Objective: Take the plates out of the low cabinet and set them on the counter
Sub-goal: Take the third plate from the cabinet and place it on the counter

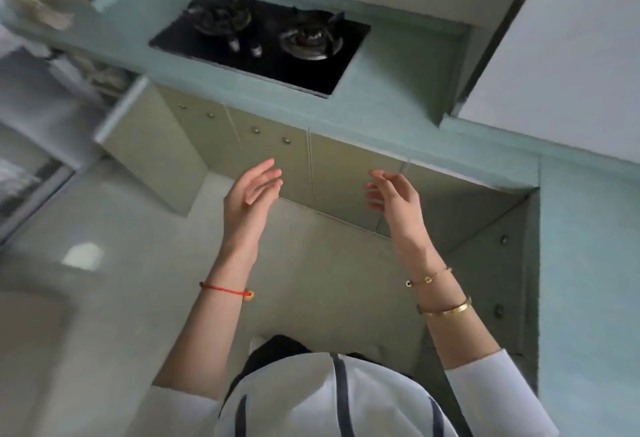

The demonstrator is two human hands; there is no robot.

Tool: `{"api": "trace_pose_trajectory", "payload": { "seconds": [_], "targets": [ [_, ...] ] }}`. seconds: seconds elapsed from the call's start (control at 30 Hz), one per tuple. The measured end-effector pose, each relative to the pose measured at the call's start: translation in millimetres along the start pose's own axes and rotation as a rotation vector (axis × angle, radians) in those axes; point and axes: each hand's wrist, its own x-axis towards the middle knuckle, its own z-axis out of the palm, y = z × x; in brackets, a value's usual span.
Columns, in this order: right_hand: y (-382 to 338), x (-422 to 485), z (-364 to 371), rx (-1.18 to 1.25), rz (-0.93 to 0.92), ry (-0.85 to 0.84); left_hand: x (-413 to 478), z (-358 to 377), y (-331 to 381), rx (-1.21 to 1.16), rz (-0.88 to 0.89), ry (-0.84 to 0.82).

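Head view looks steeply down at my two raised hands in front of the low cabinet (346, 177), whose doors here look shut under the green counter (398, 66). My left hand (251, 191) hangs in the air with fingers straight and loosely spread, its grip apart and holding nothing. My right hand (391, 194) is level with it, well apart, fingers gently bent, its grip likewise apart around nothing. Neither hand touches the doors. I cannot see the plates from here. A black two-burner stove (263, 42) is set into the counter beyond the hands. Small round knobs (255, 130) dot the doors to the left. A red string (221, 288) circles my left wrist and gold bracelets (445, 308) my right. Pale floor (311, 263) lies below.
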Motion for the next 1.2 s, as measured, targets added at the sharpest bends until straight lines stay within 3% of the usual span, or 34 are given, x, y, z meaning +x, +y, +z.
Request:
{"api": "trace_pose_trajectory", "payload": {
  "seconds": [0.13,0.47,0.83,1.2],
  "targets": [
    [13.1,-19.1,100.5,-0.041,0.004,-0.176,-7.1,-97.6,1.6,-0.023,-0.015,0.187],
    [51.0,-88.1,315.3,-0.098,0.037,-0.465,-22.7,-306.9,14.2,-0.044,0.015,0.457],
    [67.2,-99.3,483.1,-0.187,0.031,-0.699,-9.4,-444.6,6.6,-0.146,0.031,0.674],
    [72.0,-54.1,707.9,-0.209,0.002,-0.891,105.6,-595.4,41.6,-0.091,0.064,0.81]
  ]
}}
